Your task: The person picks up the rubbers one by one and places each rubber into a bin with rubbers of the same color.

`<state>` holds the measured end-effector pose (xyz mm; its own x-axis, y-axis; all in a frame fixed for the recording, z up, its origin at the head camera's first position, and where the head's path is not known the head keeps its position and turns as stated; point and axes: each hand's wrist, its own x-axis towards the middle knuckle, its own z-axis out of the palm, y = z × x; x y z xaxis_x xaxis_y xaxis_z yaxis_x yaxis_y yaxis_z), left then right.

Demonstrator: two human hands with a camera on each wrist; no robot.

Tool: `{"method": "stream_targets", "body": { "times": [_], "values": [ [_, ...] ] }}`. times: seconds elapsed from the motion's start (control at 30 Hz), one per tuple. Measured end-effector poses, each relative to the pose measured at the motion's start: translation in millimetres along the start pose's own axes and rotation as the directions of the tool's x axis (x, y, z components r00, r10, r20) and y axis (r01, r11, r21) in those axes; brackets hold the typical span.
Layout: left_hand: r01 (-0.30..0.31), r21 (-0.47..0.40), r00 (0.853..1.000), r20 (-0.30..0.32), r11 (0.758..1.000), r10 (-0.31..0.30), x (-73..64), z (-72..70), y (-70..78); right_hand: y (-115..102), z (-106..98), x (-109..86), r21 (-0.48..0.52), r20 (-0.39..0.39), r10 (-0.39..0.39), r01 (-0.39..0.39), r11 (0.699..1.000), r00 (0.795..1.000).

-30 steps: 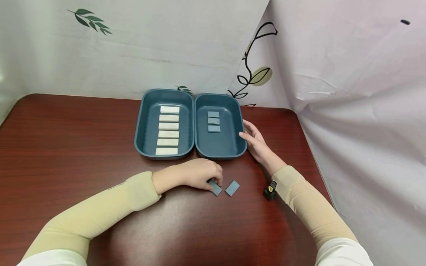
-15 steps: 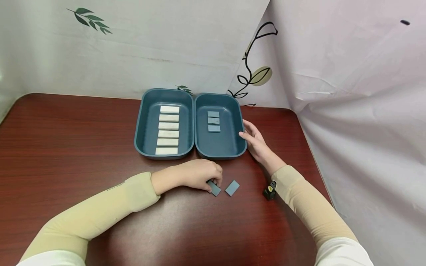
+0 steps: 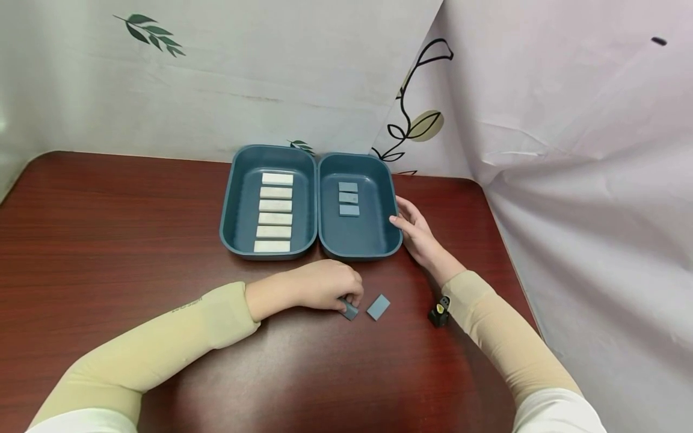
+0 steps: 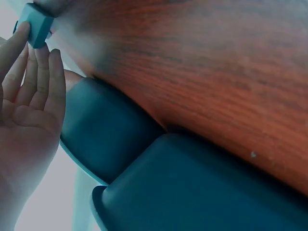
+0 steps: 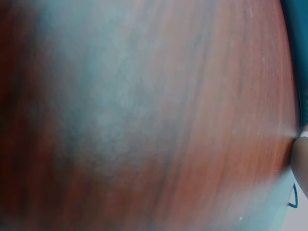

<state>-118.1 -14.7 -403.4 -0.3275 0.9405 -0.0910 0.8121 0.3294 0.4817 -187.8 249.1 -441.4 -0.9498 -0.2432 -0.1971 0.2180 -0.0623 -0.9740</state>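
Note:
My left hand (image 3: 329, 285) pinches a small grey-blue rectangular block (image 3: 350, 311) between thumb and fingers, just in front of the boxes. In the left wrist view the thumb lies on one face of the block (image 4: 36, 26). A second such block (image 3: 378, 307) lies flat on the table to its right. At the right-hand dark blue box (image 3: 360, 237), my right hand (image 3: 419, 236) holds the side wall, thumb at the rim and fingers outside. Inside that box, grey-blue blocks (image 3: 349, 197) lie in a column. Only a bit of the right hand (image 5: 301, 161) shows in the right wrist view.
A matching dark blue box (image 3: 246, 231) stands against the first one on its left, with several white blocks (image 3: 275, 219) in a column. A small black device (image 3: 438, 313) is by the right wrist. Patterned white cloth (image 3: 243, 78) hangs behind the brown table (image 3: 124, 240).
The block in my left hand has tipped up from lying flat, and less of its top shows. The right hand has stayed at the box's side.

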Motion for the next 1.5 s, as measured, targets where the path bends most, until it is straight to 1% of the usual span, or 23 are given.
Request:
{"method": "stream_targets", "body": {
  "times": [0.2, 0.47, 0.87, 1.13, 1.37, 1.5],
  "values": [
    [0.006, -0.003, 1.000, -0.026, 1.000, -0.006, -1.6, -6.9, 3.3, -0.3, 0.6, -1.2, 0.000, -0.006, 0.004, -0.004, 1.000, 1.000],
    [-0.005, -0.024, 0.996, -0.084, 1.000, 0.002, -2.6, -27.5, 4.2, -0.1, 0.5, -1.7, -0.005, -0.005, -0.007, 0.007, 1.000, 1.000],
    [0.047, -0.086, 0.982, -0.178, 0.995, -0.061, -0.9, -56.3, -0.5, -0.1, 0.9, -2.5, -0.002, -0.005, -0.017, 0.017, 1.000, 1.000],
    [0.069, -0.076, 0.975, -0.207, 0.995, -0.083, 1.3, -74.7, -5.0, 0.3, 1.5, -1.8, 0.010, -0.009, -0.018, 0.018, 1.000, 1.000],
    [0.110, -0.103, 0.969, -0.210, 0.989, -0.130, 4.4, -91.1, -12.4, -1.1, 1.9, -1.8, 0.009, -0.007, -0.007, 0.007, 1.000, 1.000],
    [0.133, -0.096, 0.965, -0.213, 0.987, -0.151, 6.8, -99.5, -17.0, -1.5, 1.9, -1.9, 0.007, -0.005, -0.007, 0.007, 1.000, 1.000]
  ]
}}
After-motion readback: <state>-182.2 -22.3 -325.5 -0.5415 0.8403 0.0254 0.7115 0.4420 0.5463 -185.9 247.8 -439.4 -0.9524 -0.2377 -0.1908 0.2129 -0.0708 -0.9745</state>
